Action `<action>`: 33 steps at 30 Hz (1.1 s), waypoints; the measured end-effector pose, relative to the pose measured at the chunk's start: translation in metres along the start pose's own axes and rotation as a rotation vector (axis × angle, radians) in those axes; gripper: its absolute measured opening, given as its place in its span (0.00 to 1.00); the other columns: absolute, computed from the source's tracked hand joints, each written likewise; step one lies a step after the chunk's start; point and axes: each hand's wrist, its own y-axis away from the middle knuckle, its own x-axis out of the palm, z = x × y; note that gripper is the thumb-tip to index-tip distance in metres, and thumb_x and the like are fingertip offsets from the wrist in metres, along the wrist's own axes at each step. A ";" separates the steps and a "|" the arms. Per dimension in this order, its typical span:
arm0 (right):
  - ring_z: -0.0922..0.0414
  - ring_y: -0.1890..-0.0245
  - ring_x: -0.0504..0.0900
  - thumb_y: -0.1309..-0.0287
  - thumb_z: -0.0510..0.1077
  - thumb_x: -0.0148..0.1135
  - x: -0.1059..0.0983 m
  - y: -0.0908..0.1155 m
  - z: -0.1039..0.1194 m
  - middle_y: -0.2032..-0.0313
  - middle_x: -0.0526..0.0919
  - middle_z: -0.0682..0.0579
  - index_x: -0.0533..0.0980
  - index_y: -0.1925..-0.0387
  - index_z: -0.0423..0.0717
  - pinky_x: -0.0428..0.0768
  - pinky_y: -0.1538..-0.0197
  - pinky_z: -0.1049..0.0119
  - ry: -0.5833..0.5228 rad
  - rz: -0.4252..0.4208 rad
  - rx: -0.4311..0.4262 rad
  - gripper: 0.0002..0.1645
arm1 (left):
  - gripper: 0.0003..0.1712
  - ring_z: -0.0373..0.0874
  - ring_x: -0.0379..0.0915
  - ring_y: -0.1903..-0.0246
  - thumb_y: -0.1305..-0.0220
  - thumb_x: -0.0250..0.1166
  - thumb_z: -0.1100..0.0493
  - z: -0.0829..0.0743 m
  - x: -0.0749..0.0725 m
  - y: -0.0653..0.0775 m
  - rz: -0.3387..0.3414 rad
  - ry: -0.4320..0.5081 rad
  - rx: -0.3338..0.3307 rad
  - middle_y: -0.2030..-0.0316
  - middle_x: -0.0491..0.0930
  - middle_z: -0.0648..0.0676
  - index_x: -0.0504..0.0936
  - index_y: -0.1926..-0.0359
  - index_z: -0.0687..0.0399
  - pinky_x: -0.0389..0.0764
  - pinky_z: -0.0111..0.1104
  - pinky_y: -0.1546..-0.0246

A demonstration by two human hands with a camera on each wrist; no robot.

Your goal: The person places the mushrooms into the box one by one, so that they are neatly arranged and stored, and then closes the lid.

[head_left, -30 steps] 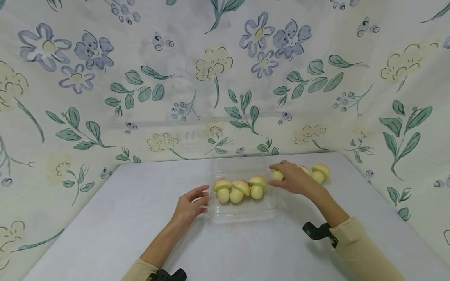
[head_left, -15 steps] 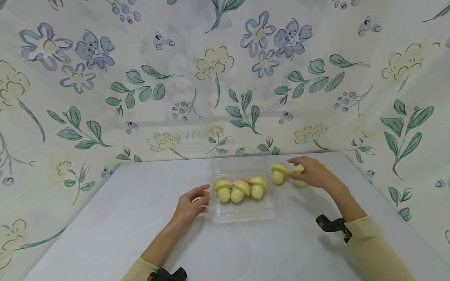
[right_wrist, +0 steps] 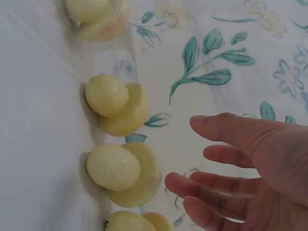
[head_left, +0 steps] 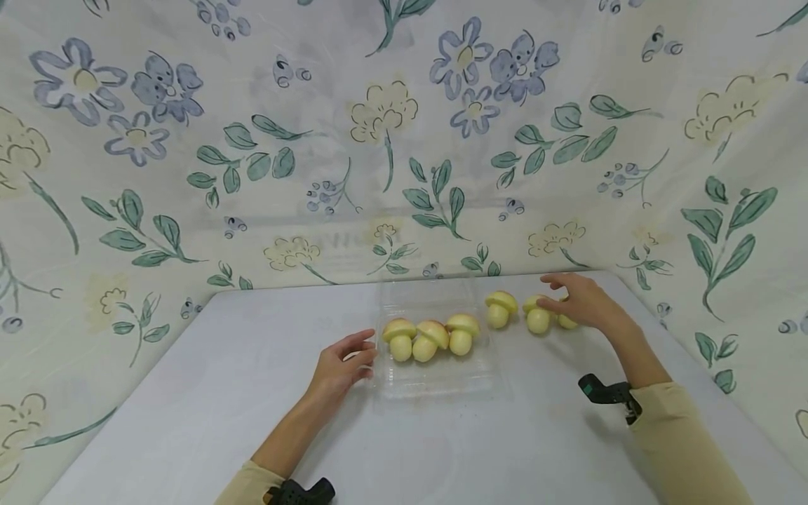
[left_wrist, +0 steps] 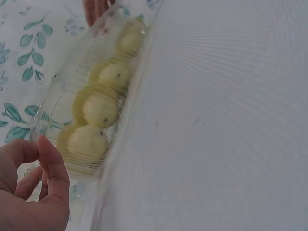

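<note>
A clear plastic container (head_left: 435,384) stands mid-table with three pale yellow mushroom-shaped pieces (head_left: 425,347) in a row inside. My left hand (head_left: 344,365) is at its left side; in the left wrist view, thumb and finger pinch the container's edge. To the right of the container, more mushroom-shaped pieces (head_left: 501,310) stand in a row on the table. Over the right end of that row is my right hand (head_left: 587,301), partly covering the last piece (head_left: 566,322). Fingers spread and holding nothing, this hand (right_wrist: 240,178) hovers beside the pieces in the right wrist view.
The white table (head_left: 208,407) meets a flower-patterned cloth (head_left: 379,161) behind the container. That cloth also rises along both sides. A dark device (head_left: 609,393) sits at the right wrist, another (head_left: 299,492) at the left.
My right hand has moved right along the row, away from the container, uncovering the mushroom-shaped piece nearest it and then the second. The left hand and container have stayed in place.
</note>
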 end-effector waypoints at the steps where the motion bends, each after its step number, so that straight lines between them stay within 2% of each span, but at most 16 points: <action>1: 0.33 0.44 0.76 0.35 0.54 0.61 0.000 0.000 -0.002 0.42 0.75 0.29 0.68 0.35 0.36 0.76 0.45 0.39 0.000 0.001 0.007 0.36 | 0.28 0.39 0.73 0.64 0.38 0.64 0.68 0.000 0.000 0.000 0.001 0.000 0.000 0.56 0.76 0.50 0.73 0.36 0.60 0.81 0.25 0.68; 12: 0.30 0.41 0.72 0.35 0.51 0.61 0.001 0.002 -0.019 0.40 0.71 0.26 0.66 0.34 0.34 0.74 0.43 0.37 0.002 0.009 0.088 0.36 | 0.28 0.39 0.73 0.64 0.37 0.64 0.68 0.000 -0.001 0.000 -0.003 -0.003 -0.007 0.56 0.76 0.51 0.73 0.36 0.60 0.82 0.25 0.68; 19: 0.29 0.45 0.72 0.38 0.46 0.63 0.003 0.004 -0.029 0.44 0.72 0.23 0.66 0.36 0.31 0.75 0.47 0.36 0.060 -0.006 0.100 0.35 | 0.28 0.39 0.73 0.64 0.37 0.64 0.68 0.001 -0.001 -0.001 -0.003 -0.002 -0.006 0.56 0.76 0.51 0.73 0.36 0.59 0.82 0.25 0.68; 33: 0.31 0.48 0.72 0.44 0.47 0.68 0.010 0.006 -0.043 0.43 0.67 0.25 0.66 0.35 0.36 0.75 0.52 0.35 0.135 0.018 0.195 0.39 | 0.28 0.40 0.73 0.64 0.37 0.63 0.69 0.001 0.000 0.000 -0.008 -0.005 -0.004 0.56 0.75 0.51 0.73 0.35 0.60 0.82 0.25 0.68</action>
